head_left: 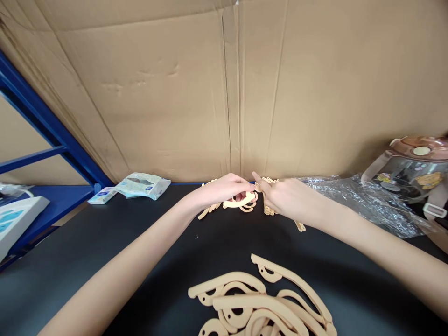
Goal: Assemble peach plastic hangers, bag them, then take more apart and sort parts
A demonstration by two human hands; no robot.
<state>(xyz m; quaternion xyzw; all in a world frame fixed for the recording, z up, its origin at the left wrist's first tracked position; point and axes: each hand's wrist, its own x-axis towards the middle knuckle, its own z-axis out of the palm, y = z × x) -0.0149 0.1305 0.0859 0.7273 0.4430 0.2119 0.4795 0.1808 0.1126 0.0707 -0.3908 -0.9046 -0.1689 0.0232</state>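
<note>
At the far side of the black table, my left hand [229,187] is closed on a curved beige plastic folding-hanger piece [240,201]. My right hand [290,198] is right beside it, index finger stretched out; its other fingers close around a small beige hanger part [258,187], mostly hidden. Whether the two held parts are joined I cannot tell. More beige hanger pieces [206,212] lie behind and under my hands, partly covered. Nearer to me is a heap of curved beige hanger pieces [241,280] with rounded loops and small holes.
Clear crinkled plastic wrap [364,205] lies at the right, next to a clear bottle with a brown lid [423,151] and a strap. A tissue pack [143,185] and small packet [102,195] sit back left. A blue metal frame [66,140] borders the left; cardboard [168,102] stands behind.
</note>
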